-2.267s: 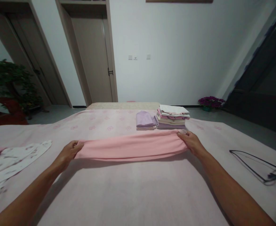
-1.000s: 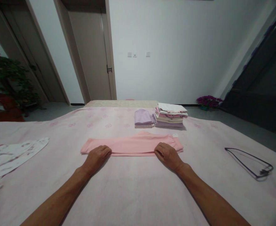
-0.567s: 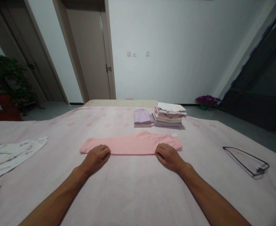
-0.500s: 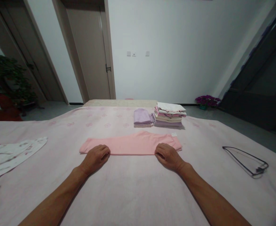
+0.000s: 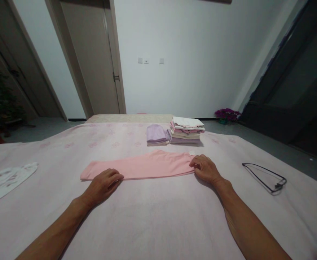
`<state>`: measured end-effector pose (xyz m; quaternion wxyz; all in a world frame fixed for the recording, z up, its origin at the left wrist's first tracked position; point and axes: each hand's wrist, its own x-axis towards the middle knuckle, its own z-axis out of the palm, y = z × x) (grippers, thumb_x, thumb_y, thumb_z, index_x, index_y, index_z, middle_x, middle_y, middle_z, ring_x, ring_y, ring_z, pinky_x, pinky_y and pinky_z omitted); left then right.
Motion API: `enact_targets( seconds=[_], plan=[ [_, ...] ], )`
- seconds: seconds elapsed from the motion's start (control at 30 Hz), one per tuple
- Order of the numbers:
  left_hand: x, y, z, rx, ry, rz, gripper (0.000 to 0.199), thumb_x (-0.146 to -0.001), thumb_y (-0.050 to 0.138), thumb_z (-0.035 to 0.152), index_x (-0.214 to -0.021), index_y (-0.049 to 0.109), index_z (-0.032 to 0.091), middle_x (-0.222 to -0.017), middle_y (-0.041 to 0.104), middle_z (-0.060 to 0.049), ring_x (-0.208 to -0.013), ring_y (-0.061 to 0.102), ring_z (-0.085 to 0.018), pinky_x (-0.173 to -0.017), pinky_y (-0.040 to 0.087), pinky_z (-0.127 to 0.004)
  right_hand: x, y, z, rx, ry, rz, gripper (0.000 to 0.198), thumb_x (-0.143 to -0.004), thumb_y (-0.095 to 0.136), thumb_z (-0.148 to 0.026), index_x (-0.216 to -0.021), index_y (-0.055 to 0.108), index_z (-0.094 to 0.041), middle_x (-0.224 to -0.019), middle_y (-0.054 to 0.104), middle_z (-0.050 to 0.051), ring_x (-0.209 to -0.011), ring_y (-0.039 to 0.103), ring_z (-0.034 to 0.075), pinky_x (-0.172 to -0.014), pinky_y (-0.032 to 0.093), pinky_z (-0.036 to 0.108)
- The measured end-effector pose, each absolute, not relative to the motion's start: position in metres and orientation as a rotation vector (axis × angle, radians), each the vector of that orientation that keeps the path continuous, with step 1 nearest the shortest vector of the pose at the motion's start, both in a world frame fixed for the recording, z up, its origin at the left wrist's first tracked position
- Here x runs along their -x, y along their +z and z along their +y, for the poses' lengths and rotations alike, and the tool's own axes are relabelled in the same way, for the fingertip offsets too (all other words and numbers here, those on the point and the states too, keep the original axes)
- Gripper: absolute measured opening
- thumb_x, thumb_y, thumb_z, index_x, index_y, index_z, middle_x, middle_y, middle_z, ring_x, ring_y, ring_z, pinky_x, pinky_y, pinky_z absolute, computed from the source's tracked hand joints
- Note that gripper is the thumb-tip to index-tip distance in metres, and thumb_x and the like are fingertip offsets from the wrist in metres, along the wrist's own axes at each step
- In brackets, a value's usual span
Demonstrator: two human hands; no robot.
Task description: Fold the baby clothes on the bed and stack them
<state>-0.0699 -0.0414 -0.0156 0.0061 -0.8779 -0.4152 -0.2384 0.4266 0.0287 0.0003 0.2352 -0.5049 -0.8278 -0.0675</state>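
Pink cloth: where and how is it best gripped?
Probably near both short ends, one hand each, coming from the near side and pinching the near edge. The pink cloth lies as a long, flat strip, so a single grip would likely let it sag. The right hand is already at its right end.

Left grip (image 5: 104, 184): a bare hand is showing rounded knuckles (image 5: 110, 172).
Left forearm (image 5: 59, 225): bare down to the view's edge, it is narrowing toward the wrist (image 5: 83, 201).
Right grip (image 5: 205, 169): this hand, too, is going bare.
Right forearm (image 5: 242, 216): uncovered, it is broadening away from its wrist.
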Motion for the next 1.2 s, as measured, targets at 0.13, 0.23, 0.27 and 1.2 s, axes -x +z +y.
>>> enact_targets(
  seconds=[0.13,0.23,0.27,1.2],
  plan=[
    [0.069,-0.014,-0.042,2.774,-0.737,-1.308,0.020,-0.101,0.045,0.026,-0.105,0.064,0.022,-0.100,0.064,-0.008,-0.089,0.058,-0.020,-0.079,0.046,-0.032,-0.427,-0.003,0.030,1.370,-0.179,-2.291,0.023,-0.070,0.055,-0.008,-0.080,0.070,-0.023,-0.084,0.069,0.002,-0.086,0.055,0.022,-0.081,0.040,0.033],
    [0.069,-0.012,-0.041,2.790,-0.736,-1.308,0.020,-0.101,0.045,0.025,-0.104,0.064,0.022,-0.099,0.063,-0.008,-0.089,0.058,-0.020,-0.078,0.046,-0.031,-0.427,-0.003,0.029,1.339,-0.196,-2.277,0.020,-0.071,0.056,-0.009,-0.078,0.069,-0.022,-0.080,0.067,0.003,-0.086,0.055,0.022,-0.081,0.040,0.033],
    [0.070,-0.012,-0.041,2.795,-0.736,-1.307,0.020,-0.101,0.045,0.025,-0.104,0.064,0.022,-0.099,0.063,-0.008,-0.089,0.058,-0.020,-0.078,0.046,-0.031,-0.427,-0.003,0.029,1.323,-0.202,-2.266,0.019,-0.070,0.056,-0.009,-0.077,0.069,-0.022,-0.079,0.067,0.003,-0.085,0.055,0.022,-0.081,0.040,0.033],
    [0.163,-0.012,-0.029,1.530,-0.567,-2.554,0.045,-0.097,0.031,0.045,-0.097,0.069,0.021,-0.104,0.069,-0.013,-0.095,0.064,-0.028,-0.077,0.046,-0.035,-0.432,-0.031,0.049,1.185,-0.319,-2.218,0.019,-0.076,0.053,-0.012,-0.078,0.068,-0.023,-0.086,0.072,0.004,-0.085,0.062,0.023,-0.083,0.045,0.038]
  ],
)
